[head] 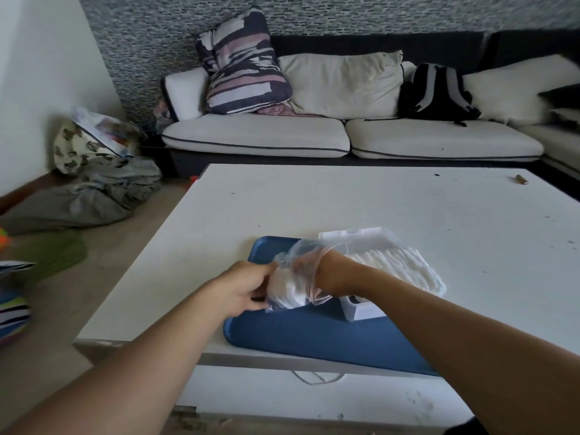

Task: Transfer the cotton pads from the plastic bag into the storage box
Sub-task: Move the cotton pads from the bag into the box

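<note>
A clear plastic bag (287, 295) holds a clump of white cotton pads (282, 285) above a blue tray (301, 337). My left hand (243, 287) grips the bag's outside from the left. My right hand (309, 273) is pushed inside the bag's mouth, fingers closed around the pads; the plastic covers it to the wrist. Just right of my hands stands the white storage box (361, 310), packed with rows of white pads (401, 265). Its lid is open at the far side.
The tray lies on a white low table (376, 202) near its front edge. A small brown object (521, 179) rests at the table's far right. A sofa (314, 136) with cushions and a black backpack (437, 94) stands behind. Clothes lie on the floor at left.
</note>
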{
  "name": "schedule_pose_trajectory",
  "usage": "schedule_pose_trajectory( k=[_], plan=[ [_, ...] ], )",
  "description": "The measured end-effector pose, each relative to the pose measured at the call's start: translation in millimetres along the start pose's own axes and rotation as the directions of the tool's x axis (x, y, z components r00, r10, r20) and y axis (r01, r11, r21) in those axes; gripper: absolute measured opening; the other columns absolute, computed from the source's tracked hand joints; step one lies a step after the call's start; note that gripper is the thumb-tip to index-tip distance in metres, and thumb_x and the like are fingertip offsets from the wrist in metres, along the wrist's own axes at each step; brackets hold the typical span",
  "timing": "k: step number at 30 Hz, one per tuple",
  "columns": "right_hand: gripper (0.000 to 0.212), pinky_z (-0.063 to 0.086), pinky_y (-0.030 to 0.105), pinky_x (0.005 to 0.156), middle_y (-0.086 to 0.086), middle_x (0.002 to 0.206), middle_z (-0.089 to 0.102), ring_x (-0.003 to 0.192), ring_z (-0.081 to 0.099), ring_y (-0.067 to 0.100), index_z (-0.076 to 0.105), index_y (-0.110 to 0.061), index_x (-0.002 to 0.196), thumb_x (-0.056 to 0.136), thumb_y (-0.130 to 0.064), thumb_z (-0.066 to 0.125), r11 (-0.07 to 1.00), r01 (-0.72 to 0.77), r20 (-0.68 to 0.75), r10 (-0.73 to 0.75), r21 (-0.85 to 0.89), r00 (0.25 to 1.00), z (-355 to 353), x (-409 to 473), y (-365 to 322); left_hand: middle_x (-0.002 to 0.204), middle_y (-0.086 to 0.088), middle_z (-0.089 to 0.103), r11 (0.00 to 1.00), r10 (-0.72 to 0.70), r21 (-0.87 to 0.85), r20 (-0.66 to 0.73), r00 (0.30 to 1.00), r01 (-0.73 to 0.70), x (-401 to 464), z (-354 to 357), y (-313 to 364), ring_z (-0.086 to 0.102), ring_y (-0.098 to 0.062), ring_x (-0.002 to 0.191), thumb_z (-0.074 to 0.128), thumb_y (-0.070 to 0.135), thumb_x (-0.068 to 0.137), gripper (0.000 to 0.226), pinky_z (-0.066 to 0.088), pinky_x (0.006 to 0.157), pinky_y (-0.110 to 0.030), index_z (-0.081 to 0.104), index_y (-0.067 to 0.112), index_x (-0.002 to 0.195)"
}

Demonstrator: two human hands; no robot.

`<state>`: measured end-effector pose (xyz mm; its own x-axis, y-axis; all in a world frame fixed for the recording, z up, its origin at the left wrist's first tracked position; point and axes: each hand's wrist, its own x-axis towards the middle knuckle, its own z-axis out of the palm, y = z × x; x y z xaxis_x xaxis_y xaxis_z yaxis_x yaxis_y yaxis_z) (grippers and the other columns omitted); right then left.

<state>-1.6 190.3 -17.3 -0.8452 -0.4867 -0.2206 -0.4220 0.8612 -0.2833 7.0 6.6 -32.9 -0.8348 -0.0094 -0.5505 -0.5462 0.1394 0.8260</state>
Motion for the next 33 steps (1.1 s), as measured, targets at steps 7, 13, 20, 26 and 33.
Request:
schedule_pose_trajectory(
  k=[7, 13, 20, 26, 33],
  plan=[
    [0.027, 0.046, 0.024, 0.065, -0.009, 0.082, 0.06, 0.074, 0.058, 0.014, 0.058, -0.02, 0.104, 0.083, -0.035, 0.066, 0.984, 0.036, -0.055, -0.047, -0.174, 0.997, -24.2, -1.8, -7.7, 0.096, -0.006, 0.07, 0.945, 0.063, -0.32, -0.037, 0.997, -0.071, -0.1, 5.9, 18.6, 0.065, -0.021, 0.076, 0.067, 0.012, 0.095, 0.017, 0.054, 0.051, -0.03, 0.067, 0.014, 0.111],
    [0.02, 0.047, 0.011, 0.057, -0.014, 0.069, 0.062, 0.056, 0.059, -0.002, 0.06, -0.015, 0.091, 0.097, 0.004, 0.053, 0.948, 0.219, -0.111, -0.198, 0.229, 0.974, -22.9, -21.5, 1.4, 0.091, -0.007, 0.069, 0.9, 0.069, -0.424, -0.084, 0.994, -0.098, 0.3, 11.4, 22.9, 0.063, -0.022, 0.07, 0.07, 0.002, 0.09, 0.02, 0.054, 0.048, -0.03, 0.065, 0.017, 0.104],
    [0.02, 0.038, 0.006, 0.063, -0.011, 0.071, 0.047, 0.07, 0.05, 0.006, 0.049, -0.02, 0.085, 0.099, -0.006, 0.054, 0.741, 0.009, -0.038, 0.021, 0.671, 0.999, -20.5, -14.8, -6.5, 0.092, -0.007, 0.069, 0.858, 0.044, -0.507, -0.093, 0.995, -0.086, 0.5, 17.6, 31.2, 0.063, -0.024, 0.075, 0.071, 0.004, 0.09, 0.017, 0.053, 0.046, -0.033, 0.065, 0.018, 0.098],
    [0.022, 0.052, 0.031, 0.069, 0.003, 0.083, 0.065, 0.075, 0.062, 0.019, 0.069, -0.008, 0.099, 0.082, -0.017, 0.081, 0.54, 0.01, -0.111, 0.155, 0.842, 0.982, -25.5, -26.9, 2.9, 0.094, -0.008, 0.069, 0.838, 0.056, -0.532, -0.139, 0.989, -0.122, 3.6, 23.5, 35.2, 0.063, -0.024, 0.077, 0.073, 0.002, 0.088, 0.018, 0.054, 0.049, -0.034, 0.065, 0.018, 0.093],
    [0.021, 0.047, 0.034, 0.063, 0.006, 0.077, 0.063, 0.068, 0.059, 0.022, 0.067, -0.006, 0.097, 0.085, -0.019, 0.079, 0.546, -0.008, -0.066, 0.114, 0.837, 0.991, -27.0, -34.4, 7.9, 0.09, -0.012, 0.066, 0.833, 0.107, -0.525, -0.156, 0.982, -0.174, 3.9, 35.2, 38.6, 0.062, -0.025, 0.07, 0.063, -0.006, 0.092, 0.02, 0.055, 0.067, -0.037, 0.061, 0.013, 0.099]
  ],
)
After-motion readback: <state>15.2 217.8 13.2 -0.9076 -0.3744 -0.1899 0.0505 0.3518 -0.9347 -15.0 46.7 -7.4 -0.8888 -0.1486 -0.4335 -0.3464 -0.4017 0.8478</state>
